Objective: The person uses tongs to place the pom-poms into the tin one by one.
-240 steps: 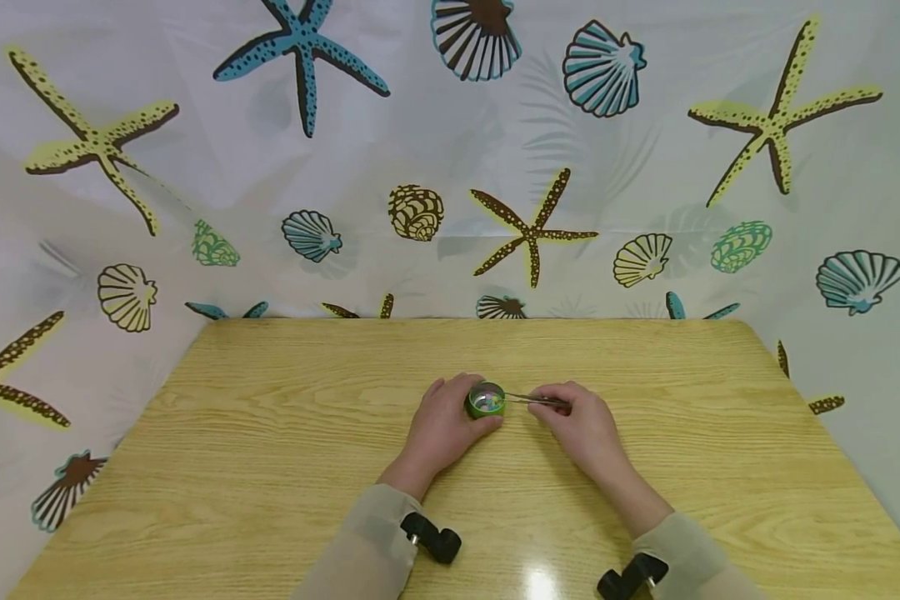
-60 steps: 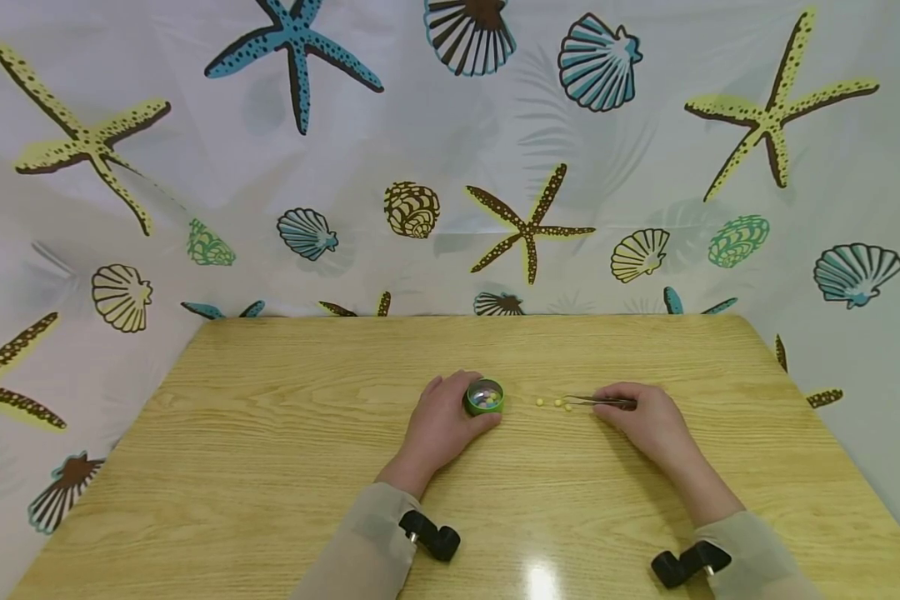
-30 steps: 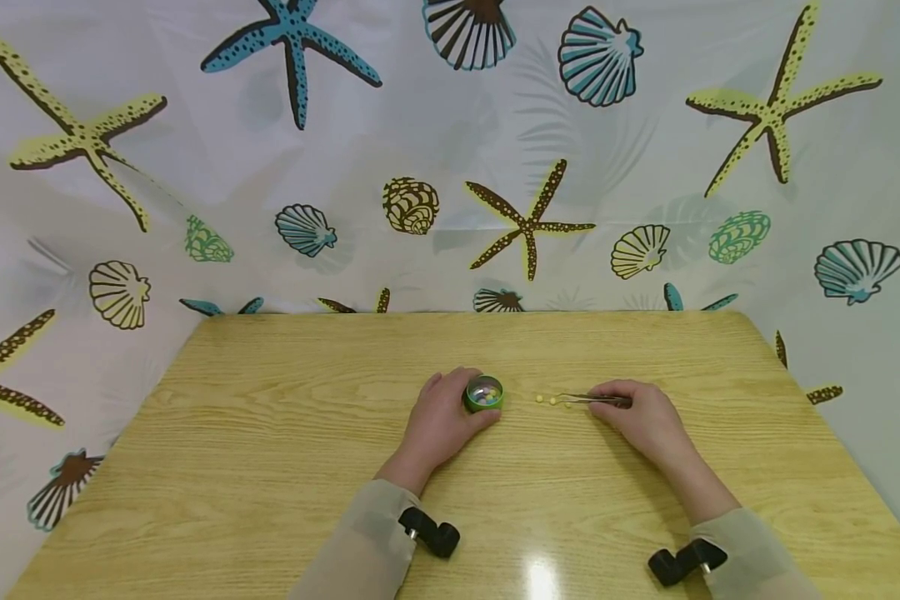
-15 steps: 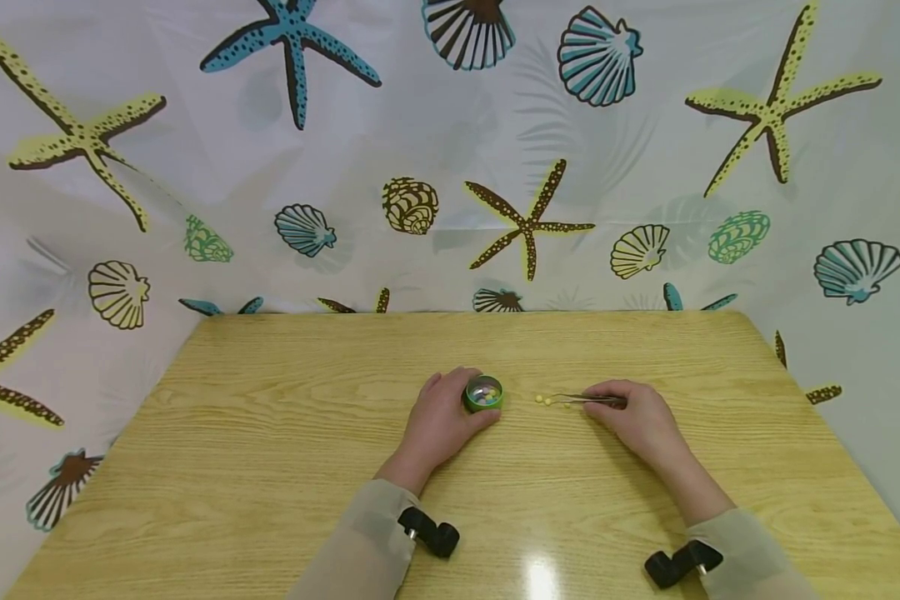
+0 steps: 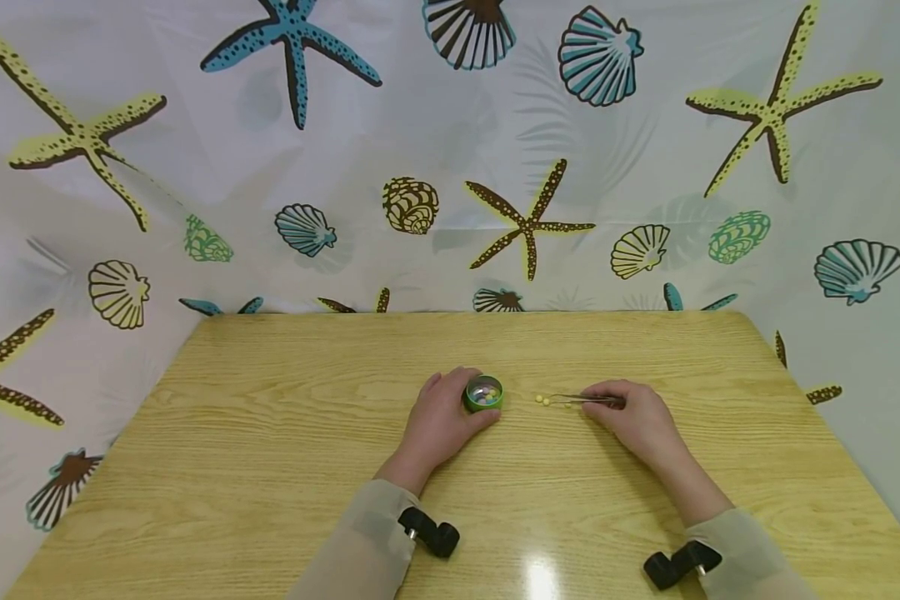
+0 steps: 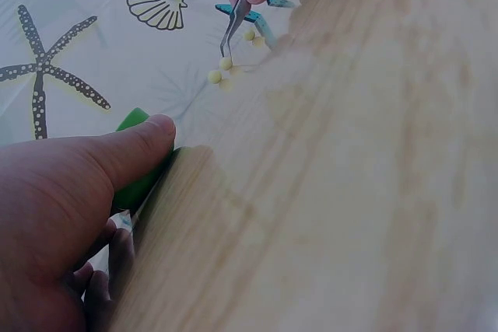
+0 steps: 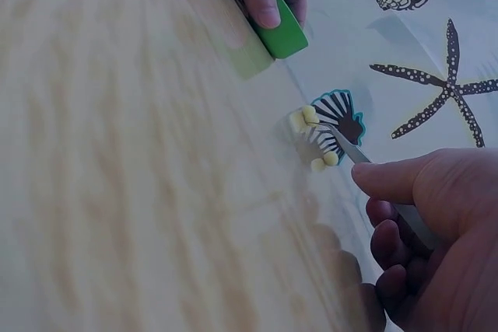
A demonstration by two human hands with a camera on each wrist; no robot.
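My left hand (image 5: 438,421) grips a small round green container (image 5: 485,407) on the table. Several tiny pink, blue and yellow balls (image 5: 486,395) lie inside it. To the right, my right hand (image 5: 633,417) pinches metal tweezers (image 7: 348,148) with bent tips pointing left. Three small yellow balls lie between container and right hand. In the left wrist view the tweezer tips are right at one yellow ball (image 6: 226,63), close beside another ball (image 6: 215,77). A third ball (image 6: 250,35) sits apart, nearer the right hand and below the tweezers in the head view.
The wooden table (image 5: 307,367) carries everything. Behind and beside it hangs a white cloth (image 5: 390,108) printed with starfish and shells. Black mounts (image 5: 429,533) sit on both sleeved wrists.
Eight seconds ago the tweezer tips were at the container, with no balls visible on the table. Since two seconds ago, the tweezers and the middle ball have shifted left beside the leftmost ball.
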